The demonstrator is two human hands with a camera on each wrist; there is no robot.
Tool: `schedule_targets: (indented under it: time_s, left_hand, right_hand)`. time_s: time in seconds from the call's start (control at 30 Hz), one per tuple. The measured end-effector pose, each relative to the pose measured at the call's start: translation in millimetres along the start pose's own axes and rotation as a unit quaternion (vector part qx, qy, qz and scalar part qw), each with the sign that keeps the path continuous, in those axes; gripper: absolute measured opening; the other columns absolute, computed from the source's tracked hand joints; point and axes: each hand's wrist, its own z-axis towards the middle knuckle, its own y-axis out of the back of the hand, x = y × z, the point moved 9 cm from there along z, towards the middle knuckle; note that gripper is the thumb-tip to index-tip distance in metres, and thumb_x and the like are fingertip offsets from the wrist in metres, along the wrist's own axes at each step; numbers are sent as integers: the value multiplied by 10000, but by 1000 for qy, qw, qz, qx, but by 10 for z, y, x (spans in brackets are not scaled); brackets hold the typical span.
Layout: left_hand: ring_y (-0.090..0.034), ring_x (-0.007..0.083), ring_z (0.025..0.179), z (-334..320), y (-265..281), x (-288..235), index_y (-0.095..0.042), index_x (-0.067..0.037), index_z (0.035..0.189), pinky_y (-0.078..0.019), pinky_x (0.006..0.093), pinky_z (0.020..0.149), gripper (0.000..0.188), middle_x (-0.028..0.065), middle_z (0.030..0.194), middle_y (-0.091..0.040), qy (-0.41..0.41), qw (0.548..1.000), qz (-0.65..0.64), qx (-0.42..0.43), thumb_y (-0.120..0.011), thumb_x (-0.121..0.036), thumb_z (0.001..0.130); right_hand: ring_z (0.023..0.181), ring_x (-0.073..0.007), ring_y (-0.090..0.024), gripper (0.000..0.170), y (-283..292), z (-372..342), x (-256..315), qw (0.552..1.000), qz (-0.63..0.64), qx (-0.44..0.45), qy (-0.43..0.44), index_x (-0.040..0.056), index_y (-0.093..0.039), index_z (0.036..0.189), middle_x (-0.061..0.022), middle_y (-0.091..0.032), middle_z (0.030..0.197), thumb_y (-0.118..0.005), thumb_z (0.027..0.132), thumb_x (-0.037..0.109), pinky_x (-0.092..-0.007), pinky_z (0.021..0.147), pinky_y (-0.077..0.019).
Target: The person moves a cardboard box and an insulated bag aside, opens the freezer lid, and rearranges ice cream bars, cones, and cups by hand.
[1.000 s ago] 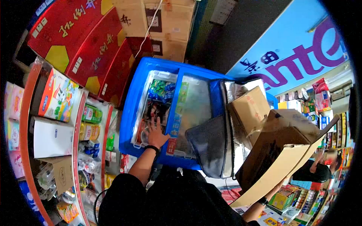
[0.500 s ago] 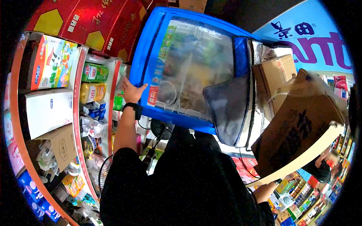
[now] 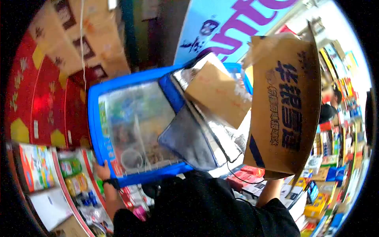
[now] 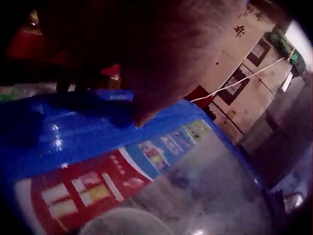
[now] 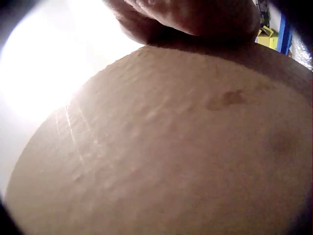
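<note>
My left hand [image 3: 103, 170] rests at the left front corner of a blue chest freezer [image 3: 93, 118], its thumb lying over the rim. In the left wrist view the thumb's tip [image 4: 142, 117] meets the blue frame beside the stickered strip [image 4: 98, 186]. The freezer's glass lid [image 3: 138, 106] covers the left side. A large brown cardboard box [image 3: 282, 94] with dark printed characters is held up on the right by my right hand [image 5: 195, 17]. Its fingers curl at the edge of the cardboard; in the head view the box hides most of this hand.
A grey padded cover [image 3: 193, 138] with silvery lining and a smaller carton [image 3: 219, 94] lie on the freezer's right part. Red boxes [image 3: 47, 102] and stacked cartons [image 3: 90, 39] stand behind. Shelves of goods flank both sides. Another person [image 3: 327, 112] is at far right.
My left hand came out of the freezer's opening, the lid slid left over it, and the hand moved to the corner. The large box swung more upright. The head view turned right.
</note>
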Motion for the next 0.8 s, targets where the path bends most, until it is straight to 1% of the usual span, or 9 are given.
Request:
schedule_targets:
  time_s: [0.03,0.1,0.3,0.43,0.47,0.53,0.6,0.7,0.8]
  left_hand:
    - [-497,507,1344,-149,149,-226,-327,82,1556,-410,551,1131,970,352,1449,-506,15,999,-46,5,-736,-516,910]
    - [-455,497,1383,-422,464,-909,-334,78,1552,-374,543,1163,951,334,1483,-473,-119,985,-57,-108,-763,-473,906]
    - [-518,316,1340,-1527,879,-2882,-321,-5,1589,-429,446,1135,978,188,1560,-429,-190,848,-481,113,-849,-393,863]
    - [-548,296,1310,-2465,1860,-4149,-369,-36,1565,-459,462,1109,912,143,1532,-467,-328,728,-588,130,-837,-404,876]
    - [-566,285,1285,-2714,1780,-4236,-426,-38,1523,-467,469,1100,820,137,1458,-536,-352,701,-588,200,-802,-423,904]
    - [-604,260,1218,-3093,1326,-4317,-532,-40,1430,-491,470,1076,645,110,1253,-658,-163,524,-715,432,-736,-431,960]
    - [-630,242,1151,-3293,724,-4254,-593,-41,1364,-517,451,1044,531,81,1096,-706,65,307,-811,494,-677,-422,1004]
    - [-625,229,1134,-3129,455,-3813,-563,-11,1403,-529,385,992,480,109,1234,-623,-53,448,-811,372,-676,-276,1019]
    - [-616,243,1148,-3305,943,-3647,-556,-3,1409,-521,391,999,510,123,1251,-612,-63,552,-788,266,-705,-249,988]
  right_hand:
    - [1138,-251,-644,546,-118,26,46,1000,15,3,2,9,-496,1418,-111,-635,1312,-632,1032,369,-395,961,-537]
    - [1135,-249,-644,537,-301,40,135,999,39,9,7,8,-501,1412,-108,-638,1307,-641,1029,359,-394,960,-537]
    - [1125,-243,-646,513,-1148,232,149,992,117,51,-11,6,-517,1391,-102,-646,1293,-667,1021,328,-391,957,-535]
    - [1118,-239,-647,497,-2000,301,113,984,155,84,-21,5,-527,1377,-97,-651,1284,-685,1016,307,-389,955,-533]
    - [1131,-237,-640,487,-2141,257,148,986,140,91,-2,-1,-530,1371,-106,-648,1284,-686,1016,293,-388,968,-526]
    - [1143,-218,-621,480,-2420,-6,155,987,128,93,17,-27,-541,1345,-124,-637,1282,-707,1006,270,-371,989,-504]
    - [1094,-188,-598,449,-2468,-88,5,987,66,148,16,-48,-572,1285,-95,-643,1219,-739,984,241,-338,969,-476]
    - [1004,-160,-595,386,-2463,-138,-104,975,40,219,15,-30,-615,1226,-65,-657,1127,-757,962,214,-327,904,-482]
    - [989,-139,-594,295,-2519,-240,-151,947,-1,322,-10,-13,-636,1170,-52,-657,1094,-734,957,165,-315,869,-486]
